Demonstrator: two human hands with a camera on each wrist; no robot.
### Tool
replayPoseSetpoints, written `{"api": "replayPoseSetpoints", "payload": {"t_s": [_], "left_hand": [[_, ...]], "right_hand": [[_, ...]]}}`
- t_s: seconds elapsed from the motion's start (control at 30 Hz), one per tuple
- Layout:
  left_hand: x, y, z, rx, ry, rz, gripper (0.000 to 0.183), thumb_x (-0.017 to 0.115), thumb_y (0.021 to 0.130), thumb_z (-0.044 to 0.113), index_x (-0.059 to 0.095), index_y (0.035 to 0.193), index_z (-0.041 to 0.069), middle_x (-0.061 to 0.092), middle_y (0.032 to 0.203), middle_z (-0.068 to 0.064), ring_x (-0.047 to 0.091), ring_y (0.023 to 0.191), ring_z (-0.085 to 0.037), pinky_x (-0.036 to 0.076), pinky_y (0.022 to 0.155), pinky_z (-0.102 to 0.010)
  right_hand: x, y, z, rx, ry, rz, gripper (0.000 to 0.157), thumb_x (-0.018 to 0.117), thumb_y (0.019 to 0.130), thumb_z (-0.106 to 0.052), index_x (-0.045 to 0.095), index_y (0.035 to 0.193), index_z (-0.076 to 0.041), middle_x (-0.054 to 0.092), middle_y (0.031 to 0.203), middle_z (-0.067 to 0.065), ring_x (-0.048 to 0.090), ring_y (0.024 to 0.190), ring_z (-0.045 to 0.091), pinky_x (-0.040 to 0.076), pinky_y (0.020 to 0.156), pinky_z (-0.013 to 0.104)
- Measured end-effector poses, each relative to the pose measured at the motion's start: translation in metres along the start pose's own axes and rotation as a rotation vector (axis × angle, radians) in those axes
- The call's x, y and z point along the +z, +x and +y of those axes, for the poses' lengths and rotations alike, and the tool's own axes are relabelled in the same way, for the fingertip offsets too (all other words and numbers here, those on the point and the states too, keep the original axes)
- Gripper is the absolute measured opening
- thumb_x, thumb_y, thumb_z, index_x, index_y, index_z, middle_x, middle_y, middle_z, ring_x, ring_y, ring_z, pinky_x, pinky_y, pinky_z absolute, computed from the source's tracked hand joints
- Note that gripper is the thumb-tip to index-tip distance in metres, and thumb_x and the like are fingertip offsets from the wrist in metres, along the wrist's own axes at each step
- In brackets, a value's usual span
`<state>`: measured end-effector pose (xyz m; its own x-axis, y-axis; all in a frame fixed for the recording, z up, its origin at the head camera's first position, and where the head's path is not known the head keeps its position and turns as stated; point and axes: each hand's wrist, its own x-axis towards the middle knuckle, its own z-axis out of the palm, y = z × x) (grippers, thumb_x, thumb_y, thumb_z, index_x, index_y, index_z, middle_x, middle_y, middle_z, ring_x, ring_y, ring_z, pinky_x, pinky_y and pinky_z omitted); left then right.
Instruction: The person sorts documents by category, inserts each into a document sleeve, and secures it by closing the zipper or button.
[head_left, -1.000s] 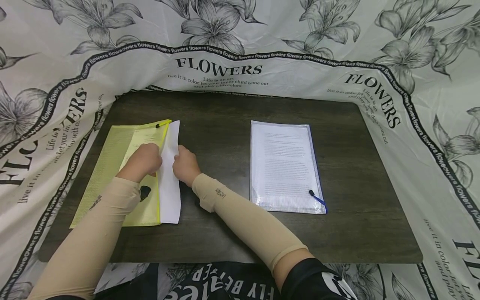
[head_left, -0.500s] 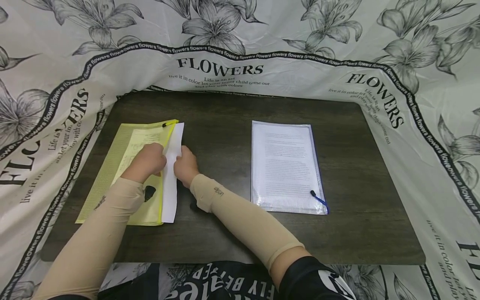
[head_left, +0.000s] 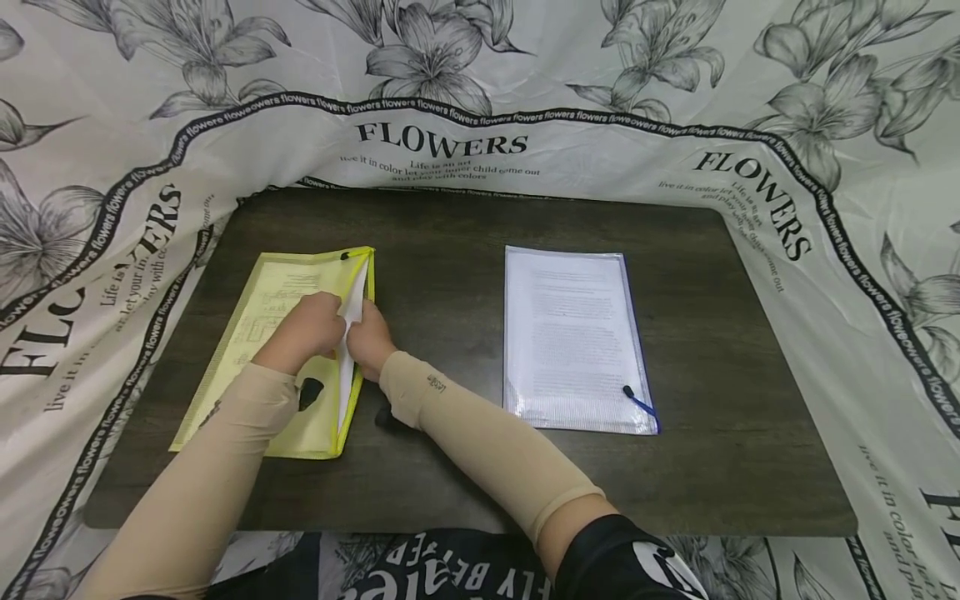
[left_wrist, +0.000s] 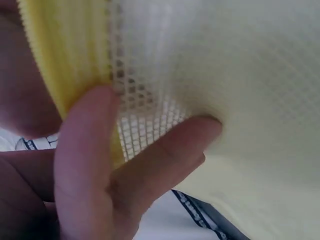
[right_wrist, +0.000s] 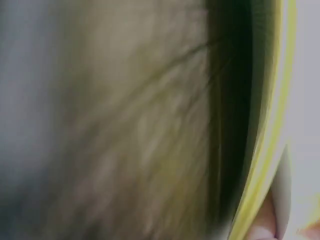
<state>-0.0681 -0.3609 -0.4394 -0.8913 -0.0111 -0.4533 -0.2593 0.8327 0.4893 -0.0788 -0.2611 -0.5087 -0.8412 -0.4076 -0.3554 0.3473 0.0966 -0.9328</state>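
A yellow mesh zip pouch [head_left: 247, 350] lies on the left side of the table, with a printed sheet showing through its front. Its right side gapes open, and white paper [head_left: 347, 383] shows between the two zip edges. My left hand [head_left: 311, 329] grips the front zip edge; in the left wrist view its thumb [left_wrist: 90, 130] lies at the yellow zip band [left_wrist: 75, 50] and a finger against the mesh. Curled at the back edge, my right hand [head_left: 371, 342] holds the pouch's opening. The yellow edge [right_wrist: 270, 150] also runs through the blurred right wrist view.
Right of centre lies a clear zip pouch [head_left: 562, 342] with a blue zip and printed paper inside. The dark wooden table [head_left: 435, 250] is bordered by a white cloth [head_left: 600, 158] with flower prints.
The pouch has shifted rightward with my left hand. The white paper, earlier sticking out past the zip edge, now sits inside the opening, and the back yellow edge shows to its right.
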Motion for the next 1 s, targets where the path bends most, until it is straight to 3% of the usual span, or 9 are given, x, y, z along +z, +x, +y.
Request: {"api": "replayPoseSetpoints", "payload": {"t_s": [0.1,0.17,0.43,0.53,0.63,0.73,0.8,0.87,1.0], "left_hand": [[0.003,0.001,0.004,0.018,-0.008,0.009,0.029,0.035,0.094,-0.001,0.056,0.107,-0.016,0.06,0.086,-0.027,0.066,0.066,-0.03,0.056,0.059,-0.037],[0.004,0.001,0.005,0.02,-0.016,0.004,0.029,0.035,0.094,0.0,0.057,0.107,-0.015,0.06,0.085,-0.026,0.066,0.067,-0.031,0.056,0.059,-0.037],[0.0,0.0,-0.001,0.059,-0.021,-0.031,0.04,0.034,0.103,0.007,0.05,0.129,-0.018,0.06,0.095,-0.03,0.069,0.075,-0.032,0.06,0.065,-0.04],[-0.01,-0.001,-0.007,0.071,-0.003,-0.047,0.049,0.032,0.109,0.018,0.041,0.142,-0.017,0.062,0.114,-0.035,0.072,0.079,-0.031,0.058,0.079,-0.048],[-0.026,0.003,-0.015,0.089,0.014,0.012,0.05,0.032,0.111,0.022,0.043,0.144,-0.015,0.065,0.122,-0.032,0.074,0.076,-0.027,0.053,0.087,-0.056],[-0.038,0.019,-0.025,0.115,0.057,0.148,0.045,0.036,0.11,0.019,0.049,0.141,-0.011,0.069,0.112,-0.028,0.067,0.066,-0.025,0.052,0.076,-0.052],[-0.043,0.035,-0.031,0.156,0.099,0.224,0.04,0.04,0.109,0.014,0.052,0.139,-0.009,0.067,0.112,-0.028,0.064,0.072,-0.029,0.05,0.071,-0.05],[-0.046,0.051,-0.037,0.196,0.138,0.259,0.036,0.043,0.108,0.009,0.054,0.138,-0.008,0.062,0.117,-0.03,0.059,0.089,-0.037,0.048,0.079,-0.052],[-0.049,0.079,-0.045,0.26,0.169,0.205,0.036,0.045,0.107,0.005,0.052,0.141,-0.005,0.048,0.138,-0.031,0.04,0.129,-0.047,0.029,0.11,-0.061]], "right_hand": [[-0.001,0.001,0.004,-0.03,0.1,-0.022,0.037,0.05,0.101,0.004,0.05,0.134,-0.013,0.059,0.115,0.002,0.055,0.09,0.019,0.046,0.076,0.031],[-0.002,0.003,0.005,-0.047,0.126,-0.043,0.033,0.056,0.097,0.006,0.053,0.124,-0.012,0.057,0.102,0.001,0.051,0.08,0.018,0.043,0.07,0.031],[-0.006,0.005,0.001,0.013,0.091,-0.082,0.031,0.049,0.1,0.002,0.049,0.129,-0.01,0.052,0.116,0.002,0.048,0.093,0.018,0.041,0.082,0.032],[-0.005,0.005,0.001,0.031,0.089,-0.08,0.036,0.04,0.1,0.006,0.048,0.131,-0.011,0.053,0.115,0.002,0.051,0.095,0.018,0.043,0.086,0.032],[-0.003,0.005,0.001,0.035,0.085,-0.088,0.042,0.034,0.096,0.012,0.046,0.129,-0.011,0.053,0.111,0.003,0.052,0.095,0.018,0.043,0.086,0.032],[-0.002,0.005,0.0,0.026,0.066,-0.085,0.043,0.034,0.093,0.014,0.046,0.127,-0.01,0.052,0.109,0.003,0.049,0.095,0.018,0.039,0.088,0.03],[-0.002,0.005,0.0,0.015,0.04,-0.08,0.042,0.035,0.093,0.013,0.045,0.126,-0.009,0.051,0.108,0.003,0.047,0.094,0.018,0.037,0.088,0.03],[-0.002,0.004,0.0,0.004,0.019,-0.08,0.04,0.036,0.093,0.013,0.045,0.126,-0.009,0.05,0.108,0.003,0.047,0.093,0.018,0.037,0.088,0.03],[-0.001,0.003,0.001,0.0,-0.01,-0.1,0.037,0.036,0.096,0.012,0.045,0.124,-0.01,0.051,0.106,0.003,0.047,0.088,0.018,0.038,0.083,0.031]]}}
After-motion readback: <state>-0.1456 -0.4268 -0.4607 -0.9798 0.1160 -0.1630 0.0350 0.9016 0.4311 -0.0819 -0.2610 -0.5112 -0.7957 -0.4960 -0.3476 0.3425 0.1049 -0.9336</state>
